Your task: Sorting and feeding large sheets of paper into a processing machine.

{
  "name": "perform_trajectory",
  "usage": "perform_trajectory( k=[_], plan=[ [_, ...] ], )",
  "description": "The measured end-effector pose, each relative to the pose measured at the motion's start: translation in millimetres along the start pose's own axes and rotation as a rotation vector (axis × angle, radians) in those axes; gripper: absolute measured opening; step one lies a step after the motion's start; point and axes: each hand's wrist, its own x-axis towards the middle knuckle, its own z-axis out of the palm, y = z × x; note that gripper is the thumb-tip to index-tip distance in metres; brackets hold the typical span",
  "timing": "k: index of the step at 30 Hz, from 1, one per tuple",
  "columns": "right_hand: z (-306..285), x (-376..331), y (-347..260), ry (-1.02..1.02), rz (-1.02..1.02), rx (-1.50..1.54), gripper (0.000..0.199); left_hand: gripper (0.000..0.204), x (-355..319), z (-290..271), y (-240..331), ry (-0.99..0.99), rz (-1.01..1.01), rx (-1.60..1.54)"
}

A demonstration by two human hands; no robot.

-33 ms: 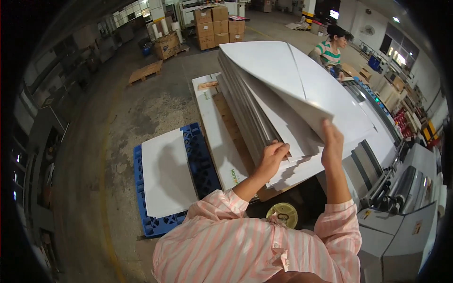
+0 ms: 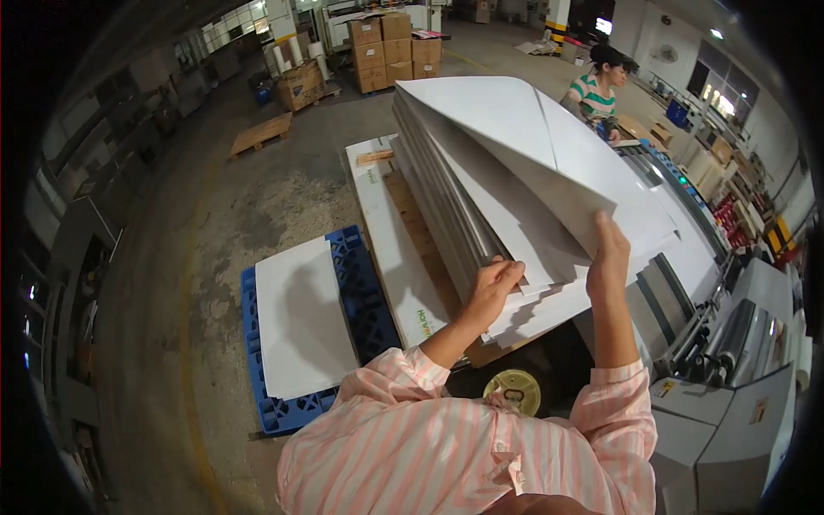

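Workshop floor (image 2: 313, 193), stacked cartons (image 2: 396, 51), contents hidden, hands (image 2: 495, 289) gripping white sheets (image 2: 493, 107)

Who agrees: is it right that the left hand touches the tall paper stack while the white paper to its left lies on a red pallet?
The colour is wrong: the head view shows a blue pallet under the white paper. The left hand does touch the tall stack.

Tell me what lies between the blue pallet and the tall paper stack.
In the head view: a long white board, then a brown wooden strip nearer the paper stack.
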Motion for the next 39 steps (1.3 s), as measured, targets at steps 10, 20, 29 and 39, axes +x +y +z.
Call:
perform_trajectory(
  k=[10, 20, 29, 39],
  plan=[
    [-2.2, -27.1, 19.9, -0.481, -0.402, -0.677, 0.029, 0.018, -2.7, 2.0, 12.2, -0.055, 0.015, 0.147],
    [1.4, -8.3, 2.2, -0.066, 0.044, -0.047, 0.047, 0.031, -4.3, 2.7, 11.2, -0.026, 0.050, 0.202],
    [-4.0, -27.1, 11.3, -0.487, -0.361, -0.708, 0.030, 0.064, 1.5, 3.6, 0.1, 0.071, -0.011, -0.283],
    [3.1, -36.8, -0.2, -0.418, -0.454, -0.985, 0.035, 0.037, 4.7, 3.5, 3.1, 0.032, -0.065, -0.300]
  ],
)
